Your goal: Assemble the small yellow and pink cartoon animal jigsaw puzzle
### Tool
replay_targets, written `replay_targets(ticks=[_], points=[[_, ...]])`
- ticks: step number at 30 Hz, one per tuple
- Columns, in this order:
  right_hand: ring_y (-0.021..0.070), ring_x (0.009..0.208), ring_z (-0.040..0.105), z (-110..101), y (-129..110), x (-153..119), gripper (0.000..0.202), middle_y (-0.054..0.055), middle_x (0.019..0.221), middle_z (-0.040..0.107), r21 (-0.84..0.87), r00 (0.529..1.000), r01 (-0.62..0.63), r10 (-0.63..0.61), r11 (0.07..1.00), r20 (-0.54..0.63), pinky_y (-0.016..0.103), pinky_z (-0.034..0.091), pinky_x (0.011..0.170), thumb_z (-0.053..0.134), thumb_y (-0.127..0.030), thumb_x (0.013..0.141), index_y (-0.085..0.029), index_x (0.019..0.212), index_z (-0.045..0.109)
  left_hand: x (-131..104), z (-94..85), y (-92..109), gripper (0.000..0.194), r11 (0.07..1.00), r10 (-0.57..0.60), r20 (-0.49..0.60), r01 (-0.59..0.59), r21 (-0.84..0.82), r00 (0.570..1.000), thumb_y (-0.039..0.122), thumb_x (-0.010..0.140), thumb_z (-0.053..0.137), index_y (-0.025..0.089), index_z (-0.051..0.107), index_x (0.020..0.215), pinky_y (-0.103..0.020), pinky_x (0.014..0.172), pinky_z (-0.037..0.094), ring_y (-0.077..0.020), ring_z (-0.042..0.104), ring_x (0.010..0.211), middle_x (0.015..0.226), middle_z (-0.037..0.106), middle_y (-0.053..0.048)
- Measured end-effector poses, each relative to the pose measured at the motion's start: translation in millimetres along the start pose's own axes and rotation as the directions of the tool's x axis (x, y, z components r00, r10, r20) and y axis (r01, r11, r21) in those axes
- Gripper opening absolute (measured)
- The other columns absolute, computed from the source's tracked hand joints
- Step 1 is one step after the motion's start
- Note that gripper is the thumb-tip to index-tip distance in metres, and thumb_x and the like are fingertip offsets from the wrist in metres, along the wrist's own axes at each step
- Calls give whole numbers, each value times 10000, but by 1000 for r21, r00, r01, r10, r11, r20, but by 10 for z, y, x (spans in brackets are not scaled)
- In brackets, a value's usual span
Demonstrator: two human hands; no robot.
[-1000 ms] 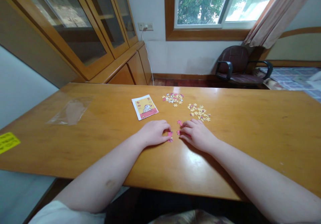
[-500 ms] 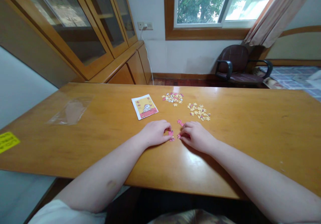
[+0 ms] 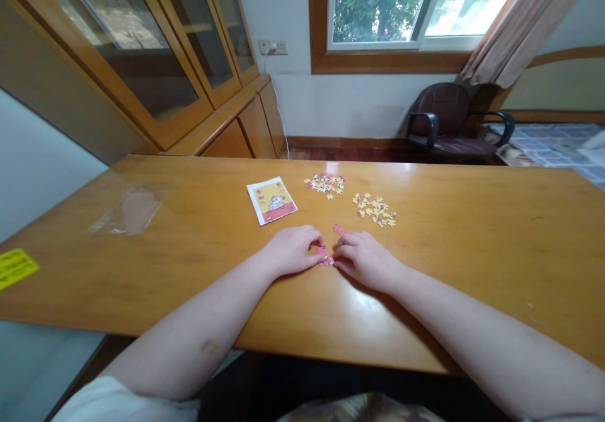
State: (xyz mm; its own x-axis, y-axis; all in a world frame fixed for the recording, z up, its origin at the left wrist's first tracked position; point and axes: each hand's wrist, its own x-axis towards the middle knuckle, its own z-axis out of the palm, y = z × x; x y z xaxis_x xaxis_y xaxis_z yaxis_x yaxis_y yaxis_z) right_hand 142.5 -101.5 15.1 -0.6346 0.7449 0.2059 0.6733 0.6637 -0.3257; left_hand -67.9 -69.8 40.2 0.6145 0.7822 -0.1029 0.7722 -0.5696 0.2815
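Between my hands a small cluster of pink jigsaw puzzle pieces [image 3: 322, 253] lies flat on the wooden table. The thumb and fingers of my left hand [image 3: 293, 249] close on its left side. My right hand [image 3: 366, 257] pinches a pink jigsaw piece [image 3: 330, 261] against the cluster's lower right edge; fingertips partly cover it, and I cannot tell whether the two interlock. Just beyond the right fingers lie loose pink pieces [image 3: 338, 228]. A picture card [image 3: 273, 201] with a white cartoon animal on yellow and pink rests past my left hand.
A mixed pile of puzzle pieces [image 3: 325, 184] is at the far side of the table [image 3: 472, 245], with a yellow pile [image 3: 375, 209] nearer on the right. A clear plastic bag [image 3: 135, 209] and a yellow label [image 3: 17, 268] are to the left. An armchair [image 3: 444, 119] stands beyond.
My right hand has moved a little left, bringing its pink piece from a gap away up against the cluster. My left hand has stayed in place.
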Motion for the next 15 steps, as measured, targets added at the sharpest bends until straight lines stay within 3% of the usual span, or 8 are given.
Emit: replay_targets(ticks=[15], points=[[178,860,579,-44,-37,-39,181,60,923,655,61,997,71,-73,996,30,323,398,777,565,-264,874,-225,934,731,1,7,-12,258,1000,21,-4,-21,-3,1000,452,811,560,228,632,918,-269,642,423,-181,606,792,924,660,-28]])
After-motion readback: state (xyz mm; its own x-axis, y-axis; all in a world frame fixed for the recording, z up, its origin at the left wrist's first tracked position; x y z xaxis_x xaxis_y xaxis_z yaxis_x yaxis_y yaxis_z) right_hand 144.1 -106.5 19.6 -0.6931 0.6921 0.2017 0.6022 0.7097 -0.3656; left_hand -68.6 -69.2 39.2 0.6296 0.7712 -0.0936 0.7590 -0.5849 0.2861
